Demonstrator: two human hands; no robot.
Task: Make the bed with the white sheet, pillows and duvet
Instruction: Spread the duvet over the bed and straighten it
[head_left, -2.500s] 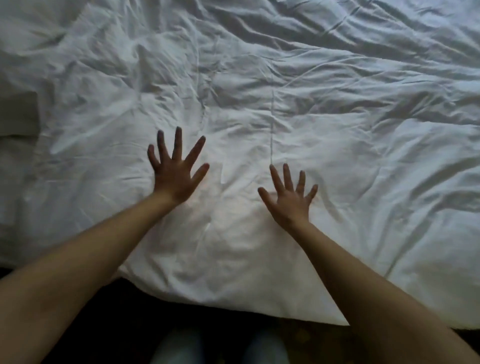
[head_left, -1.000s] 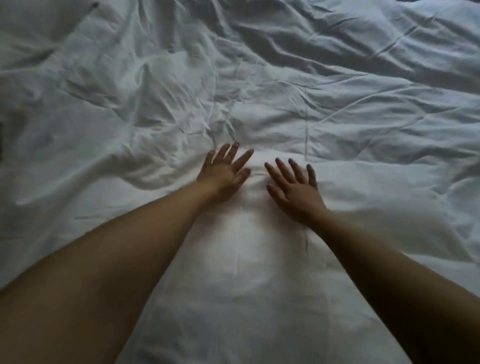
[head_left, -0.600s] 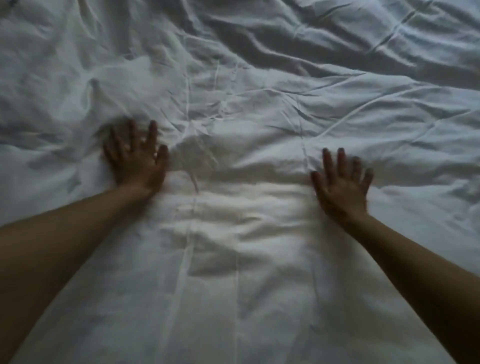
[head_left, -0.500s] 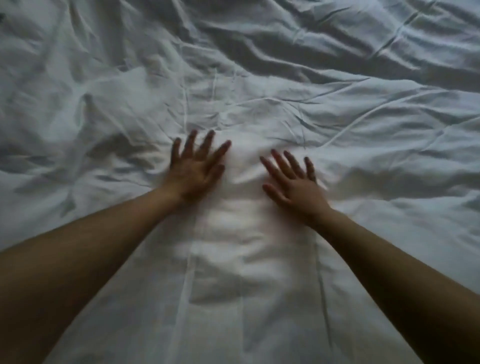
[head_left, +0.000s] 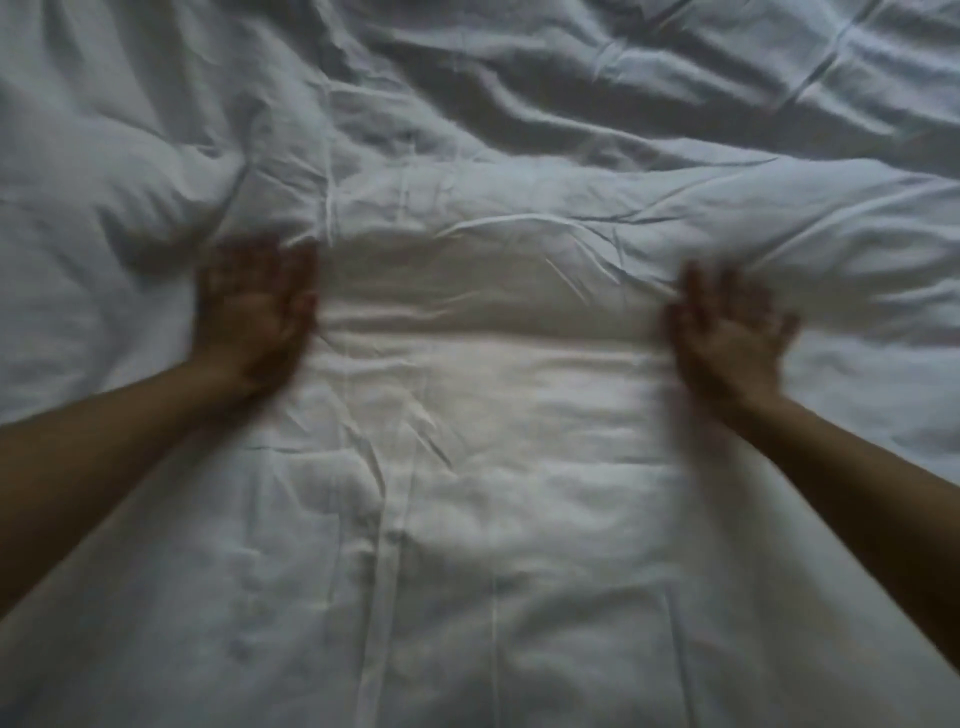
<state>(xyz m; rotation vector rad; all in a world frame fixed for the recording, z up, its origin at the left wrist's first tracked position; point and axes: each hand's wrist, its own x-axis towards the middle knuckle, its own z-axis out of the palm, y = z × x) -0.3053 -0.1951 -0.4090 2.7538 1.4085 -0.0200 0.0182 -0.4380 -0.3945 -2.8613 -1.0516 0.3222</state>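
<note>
The white duvet (head_left: 478, 467) is lying spread out and is filling the whole view. Both hands are lying flat on it, palms down, well apart. The left hand (head_left: 254, 312) is blurry, and its fingers are looking stretched out, not gripping anything. The right hand (head_left: 727, 332) is blurry too, with its fingers spread wide and holding nothing. The cloth between the hands is looking smoother, and the far part is looking crumpled.
</note>
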